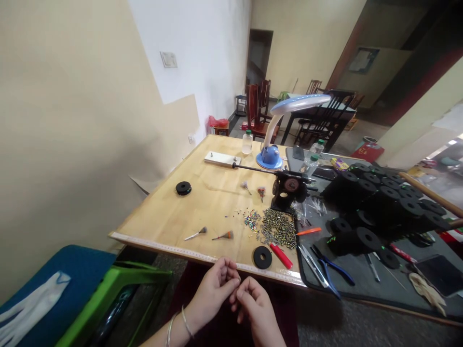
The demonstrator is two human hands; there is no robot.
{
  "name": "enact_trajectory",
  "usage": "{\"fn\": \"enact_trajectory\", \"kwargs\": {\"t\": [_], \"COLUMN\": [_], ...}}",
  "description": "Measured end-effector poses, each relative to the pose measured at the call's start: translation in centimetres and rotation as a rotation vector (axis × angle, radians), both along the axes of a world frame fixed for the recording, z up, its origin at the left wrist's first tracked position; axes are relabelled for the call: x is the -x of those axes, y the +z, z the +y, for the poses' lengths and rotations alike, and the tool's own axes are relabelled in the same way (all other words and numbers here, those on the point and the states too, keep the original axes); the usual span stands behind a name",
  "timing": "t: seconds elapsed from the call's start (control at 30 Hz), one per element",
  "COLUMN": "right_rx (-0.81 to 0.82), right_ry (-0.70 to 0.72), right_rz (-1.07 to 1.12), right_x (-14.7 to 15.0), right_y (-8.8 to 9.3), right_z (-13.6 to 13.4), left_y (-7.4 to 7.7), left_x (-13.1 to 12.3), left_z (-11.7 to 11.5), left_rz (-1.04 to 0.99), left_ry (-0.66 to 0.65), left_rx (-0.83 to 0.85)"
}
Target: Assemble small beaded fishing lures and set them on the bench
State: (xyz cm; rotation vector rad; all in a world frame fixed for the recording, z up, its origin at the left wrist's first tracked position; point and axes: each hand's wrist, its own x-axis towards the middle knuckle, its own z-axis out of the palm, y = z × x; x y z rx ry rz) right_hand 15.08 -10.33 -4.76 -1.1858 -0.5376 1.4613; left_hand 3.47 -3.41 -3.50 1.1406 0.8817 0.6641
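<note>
My left hand (219, 283) and my right hand (254, 304) are close together just off the table's front edge. The fingers of each are pinched, and whatever lies between them is too small to make out. Right in front of them lie a black foam ring (263, 258) and a red lighter-like stick (281, 256). Beyond these spreads a pile of tiny black-and-gold pieces (279, 226), with small coloured beads (252, 220) beside it. Two thin-stemmed bundles, one pale (196, 233) and one orange-banded (223, 235), rest to the left.
A black hand-cranked-looking device (289, 189) with a long rod stands behind the pile, near a blue desk lamp (269, 156). Scissors (314, 266), blue-handled pliers (332, 270) and many black foam spools (383, 197) occupy the grey mat at right. A black spool (183, 188) lies far left.
</note>
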Motion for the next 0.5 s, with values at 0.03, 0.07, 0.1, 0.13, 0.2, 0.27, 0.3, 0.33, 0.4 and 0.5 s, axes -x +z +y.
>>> {"fn": "enact_trajectory", "kwargs": {"t": [0.03,0.07,0.1,0.13,0.2,0.27,0.3,0.33,0.4,0.5], "right_rx": [0.002,0.002,0.0,-0.002,-0.001,0.007,0.011,0.015,0.019,0.025], "right_ry": [0.002,0.003,0.002,0.004,0.012,0.024,0.03,0.034,0.036,0.031], "right_rz": [-0.004,-0.008,-0.012,-0.018,-0.035,-0.052,-0.057,-0.06,-0.061,-0.044], "right_x": [0.05,0.09,0.12,0.14,0.17,0.2,0.22,0.24,0.28,0.35], "right_y": [0.03,0.07,0.12,0.17,0.27,0.36,0.4,0.44,0.51,0.58], "right_z": [0.02,0.04,0.05,0.06,0.08,0.12,0.14,0.16,0.2,0.24], "left_y": [0.01,0.0,-0.04,-0.09,-0.2,-0.28,-0.31,-0.34,-0.42,-0.67], "left_x": [0.03,0.04,0.05,0.05,0.06,0.09,0.11,0.13,0.18,0.19], "left_z": [0.02,0.04,0.05,0.07,0.1,0.1,0.08,0.04,-0.08,-0.27], "left_rz": [0.008,0.015,0.02,0.023,0.025,0.026,0.028,0.033,0.044,0.039], "left_ry": [0.007,0.015,0.021,0.027,0.033,0.041,0.045,0.048,0.046,0.033], "left_rx": [-0.006,-0.013,-0.016,-0.017,-0.015,-0.01,-0.012,-0.018,-0.033,-0.05]}}
